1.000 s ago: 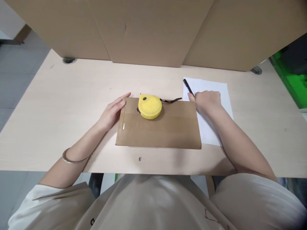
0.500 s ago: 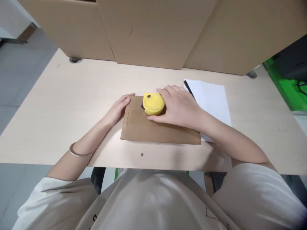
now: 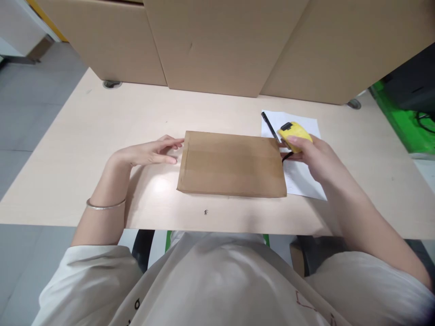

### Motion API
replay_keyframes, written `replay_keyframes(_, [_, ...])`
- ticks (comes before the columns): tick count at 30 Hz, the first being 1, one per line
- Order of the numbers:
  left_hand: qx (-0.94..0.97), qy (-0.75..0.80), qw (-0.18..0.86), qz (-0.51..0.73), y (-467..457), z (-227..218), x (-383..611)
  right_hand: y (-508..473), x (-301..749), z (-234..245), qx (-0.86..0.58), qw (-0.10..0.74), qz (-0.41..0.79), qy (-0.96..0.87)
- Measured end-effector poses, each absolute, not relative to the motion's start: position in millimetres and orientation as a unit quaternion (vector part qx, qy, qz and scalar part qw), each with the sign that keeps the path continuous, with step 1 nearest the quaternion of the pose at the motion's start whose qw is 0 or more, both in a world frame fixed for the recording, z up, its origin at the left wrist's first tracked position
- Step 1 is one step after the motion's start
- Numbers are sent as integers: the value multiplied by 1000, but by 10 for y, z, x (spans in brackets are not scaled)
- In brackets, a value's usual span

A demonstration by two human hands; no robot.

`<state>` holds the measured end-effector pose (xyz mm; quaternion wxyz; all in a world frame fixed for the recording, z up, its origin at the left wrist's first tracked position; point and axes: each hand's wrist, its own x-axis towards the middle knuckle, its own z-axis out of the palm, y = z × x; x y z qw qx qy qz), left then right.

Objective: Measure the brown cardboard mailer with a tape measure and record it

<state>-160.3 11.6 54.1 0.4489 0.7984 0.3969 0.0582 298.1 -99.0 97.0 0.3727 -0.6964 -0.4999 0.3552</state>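
Note:
A flat brown cardboard box (image 3: 233,165) lies on the pale wooden table in front of me. My left hand (image 3: 152,152) is at the box's left side, fingers apart, with a fingertip at the upper left edge. Beyond the box's right end, my right hand (image 3: 314,154) grips a yellow tape measure (image 3: 296,135), held tilted above a sheet of white paper (image 3: 304,181). A black strap hangs from the tape measure near the box's right edge. On the paper's upper left part rests a black pen (image 3: 268,123).
Tall cardboard panels (image 3: 217,50) stand along the table's (image 3: 68,181) back edge. Round cable holes (image 3: 112,84) are at the back corners. Dark equipment with a black cable (image 3: 424,121) sits on a green surface at the far right.
My right hand has lifted the tape measure off the box top and carried it right, over the paper. My left hand has drawn back slightly leftward and opened, its wrist now bent.

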Motion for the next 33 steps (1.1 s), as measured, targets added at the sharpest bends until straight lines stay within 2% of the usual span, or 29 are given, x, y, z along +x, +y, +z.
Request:
replay_keyframes(3, [817,369,433,89,176,438,-1603,-1009,2922,880,-678,403,447,-423])
replay_keyframes(7, [827,335,431,134,49,347,-1494,-1087,2778,982,-649,464,459,-391])
replay_keyframes(10, [846,265,408,220,-85,418,-1368,-1089,2723,1151,-596,516,444,-426])
replay_keyframes(15, [844,76,194,495,-222,685,-1029,-754,2574,1141,-479,637,428,-425])
replay_keyframes(18, [801,26,49,596,-439,849,-775,-439,2395,924,-375,691,464,-408])
replay_keyframes(21, [800,93,-17,592,-743,925,-545,-182,2237,717,-355,697,492,-382])
replay_keyframes(26, [843,66,-80,528,-1106,765,-309,17,2179,563,-360,677,509,-391])
replay_keyframes(29, [868,85,-69,484,-1215,637,-257,6,2234,615,-394,645,493,-430])
replay_keyframes(33, [882,93,-50,459,-1220,627,-257,-99,2381,941,-497,555,455,-488])
